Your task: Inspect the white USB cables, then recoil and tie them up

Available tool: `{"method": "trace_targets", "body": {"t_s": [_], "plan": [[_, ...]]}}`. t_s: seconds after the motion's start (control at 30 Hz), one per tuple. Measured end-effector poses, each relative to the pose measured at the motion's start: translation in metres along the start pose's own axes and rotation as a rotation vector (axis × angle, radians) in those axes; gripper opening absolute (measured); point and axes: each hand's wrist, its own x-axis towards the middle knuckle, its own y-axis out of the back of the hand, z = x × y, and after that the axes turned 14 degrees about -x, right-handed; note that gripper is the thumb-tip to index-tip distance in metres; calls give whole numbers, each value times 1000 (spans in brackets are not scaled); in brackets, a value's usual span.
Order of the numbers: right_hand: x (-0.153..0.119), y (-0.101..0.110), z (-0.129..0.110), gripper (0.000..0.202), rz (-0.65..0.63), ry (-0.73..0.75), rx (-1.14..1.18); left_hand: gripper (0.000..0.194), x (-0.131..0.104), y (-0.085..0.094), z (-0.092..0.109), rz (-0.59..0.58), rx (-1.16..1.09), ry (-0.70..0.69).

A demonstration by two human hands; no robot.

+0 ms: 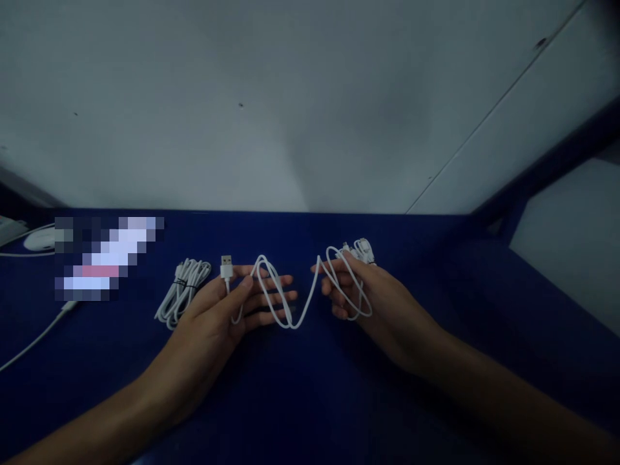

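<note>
A white USB cable (306, 314) hangs in loose loops between my two hands over a dark blue table. My left hand (237, 300) holds one end between thumb and index finger, its other fingers spread. The cable's USB plug (227, 267) points up beside that thumb. My right hand (371, 284) grips the other part of the cable, with loops draped about its curled fingers. A bundled white cable (181, 294), bound with dark ties, lies just left of my left hand. More bundled white cables (364, 250) lie behind my right hand, partly hidden by it.
On the left of the blue table (271, 413) lies a blurred-out device (111, 261) with a white cord (36, 345) running from it. A white mouse-like object (41, 239) sits beyond it. A pale wall panel (232, 155) closes off the back.
</note>
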Motion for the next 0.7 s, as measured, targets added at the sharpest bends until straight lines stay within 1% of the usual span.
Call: {"method": "trace_targets", "body": {"t_s": [0.13, 0.3, 0.4, 0.5, 0.57, 0.6, 0.63, 0.7], "plan": [[-2, -3, 0, 47, -57, 33, -62, 19, -1, -3, 1, -22, 2, 37], [-5, -5, 0, 42, -72, 28, -42, 23, -2, -2, 0, -79, 31, 29], [-4, -4, 1, 42, -99, 25, -14, 21, -1, 0, -1, -67, 36, 16], [-4, -5, 2, 49, -165, 55, -27, 18, -1, -1, -2, -43, 51, 1], [-6, -8, 3, 56, -210, 89, -40, 20, -2, -4, -2, -56, 85, -2], [-8, -10, 3, 56, -222, 107, -56, 21, -4, -6, -3, -72, 103, -7], [-10, -13, 4, 54, -224, 135, -77, 21, -5, -7, -3, -91, 126, -11], [-16, -17, 7, 33, -175, 199, -196, 21, -9, -10, -4, -128, 192, -28]]}}
